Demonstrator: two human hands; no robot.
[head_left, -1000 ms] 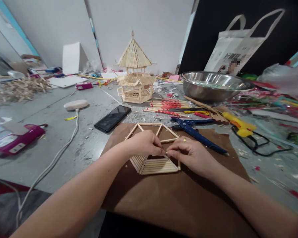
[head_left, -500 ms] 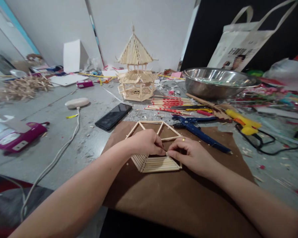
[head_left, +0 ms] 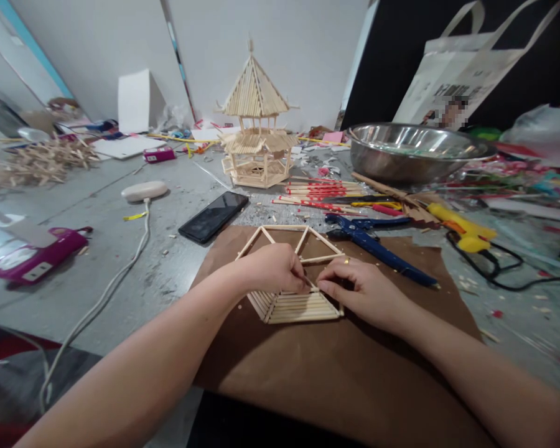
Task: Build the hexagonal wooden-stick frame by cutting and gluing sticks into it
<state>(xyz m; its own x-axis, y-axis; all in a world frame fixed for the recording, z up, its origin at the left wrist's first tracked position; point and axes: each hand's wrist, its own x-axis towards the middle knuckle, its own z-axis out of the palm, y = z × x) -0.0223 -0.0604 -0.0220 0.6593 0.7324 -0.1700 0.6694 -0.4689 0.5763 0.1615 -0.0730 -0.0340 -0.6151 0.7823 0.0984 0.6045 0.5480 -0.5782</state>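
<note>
A polygonal frame of pale wooden sticks [head_left: 324, 241] lies on brown paper [head_left: 303, 379], with bare ribs on its far side. On its near side is a panel of sticks [head_left: 303, 312] laid closely in parallel rows, and another filled panel [head_left: 262, 303] is partly under my left wrist. My left hand [head_left: 276, 269] is closed, its fingertips pinching at a short wooden stick [head_left: 293, 292] along the panel's upper edge. My right hand [head_left: 354, 283], with a ring, pinches at that stick's right end. The fingers hide much of the stick and the frame's middle.
A stick pagoda [head_left: 256, 130] stands behind. Around the paper lie a black phone [head_left: 213, 216], blue cutters [head_left: 382, 249], red-marked sticks [head_left: 320, 198] and a yellow glue gun [head_left: 466, 227]. A steel bowl [head_left: 392, 168] sits at back right; a purple power strip [head_left: 37, 258] is left.
My fingertips have shifted slightly at the panel's upper edge, with a little more gap between the two hands. The view has tilted slightly; the frame stays in place.
</note>
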